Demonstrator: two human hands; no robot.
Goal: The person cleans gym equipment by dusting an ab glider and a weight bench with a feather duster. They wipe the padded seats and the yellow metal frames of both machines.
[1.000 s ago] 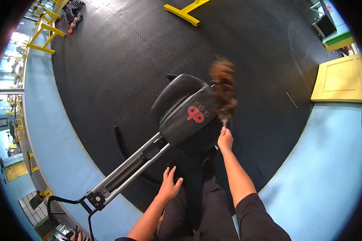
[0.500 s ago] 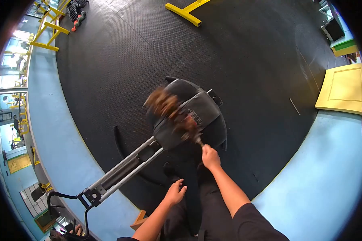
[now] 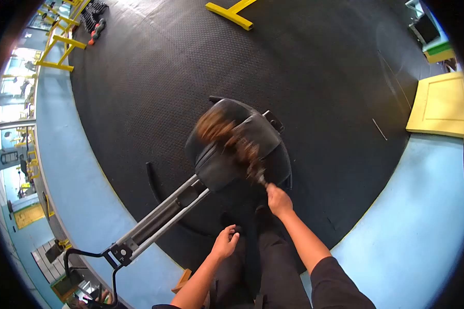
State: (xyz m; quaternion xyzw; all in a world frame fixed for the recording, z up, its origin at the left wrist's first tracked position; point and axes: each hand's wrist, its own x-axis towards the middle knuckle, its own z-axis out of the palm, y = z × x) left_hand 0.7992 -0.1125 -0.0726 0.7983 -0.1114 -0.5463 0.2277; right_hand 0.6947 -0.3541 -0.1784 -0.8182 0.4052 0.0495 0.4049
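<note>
My right hand (image 3: 279, 200) is closed around the handle of a brown feather duster (image 3: 241, 149), whose feathers are blurred by motion. The duster lies across the black padded seat (image 3: 227, 167) of an exercise machine, hiding part of it; whether the feathers touch the padding all along cannot be made out. Silver rails (image 3: 162, 213) run from the seat down to a black handlebar (image 3: 113, 278) at lower left. My left hand (image 3: 225, 243) hangs in front of my legs, beside the rails, holding nothing visible, its fingers loosely curled and the thumb apart.
Black textured matting (image 3: 335, 103) surrounds the machine, bordered by light blue floor (image 3: 397, 206). A yellow metal frame (image 3: 229, 15) stands ahead, and a yellow panel (image 3: 438, 105) is at right. Red dumbbells (image 3: 95, 33) lie at upper left. Mirrors (image 3: 13, 154) line the left side.
My right hand and the duster have shifted slightly right and down, and the duster now covers the seat's lettering. My left hand stays near the same spot, fingers more curled.
</note>
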